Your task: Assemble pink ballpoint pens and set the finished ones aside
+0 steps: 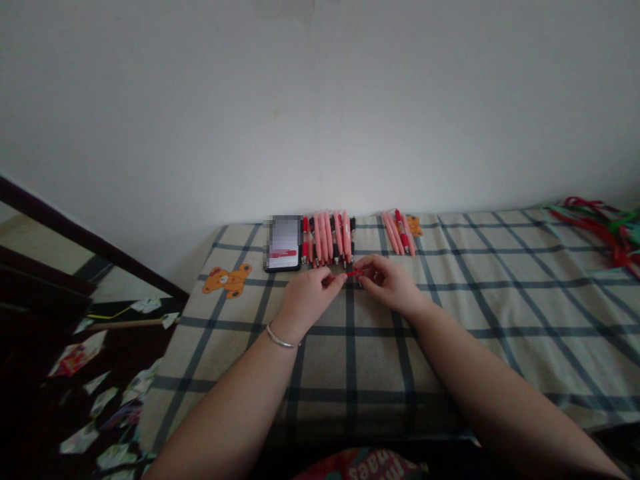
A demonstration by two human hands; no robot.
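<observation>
Above the checked cloth, my left hand and my right hand meet, both with fingers pinched. Between their fingertips runs a slim red pen, mostly covered by the fingers. Just beyond them lies a row of pink and red pens, side by side, with some dark parts among them. A smaller group of pink pens with a red one rests farther right. Left of the row, touching or nearly touching it, is a phone with a lit, partly blurred screen.
A plaid cloth with printed bears covers the surface, which meets a white wall at the back. Red and green ribbons lie at the far right. Past the left edge, scraps of paper are scattered below a dark rail.
</observation>
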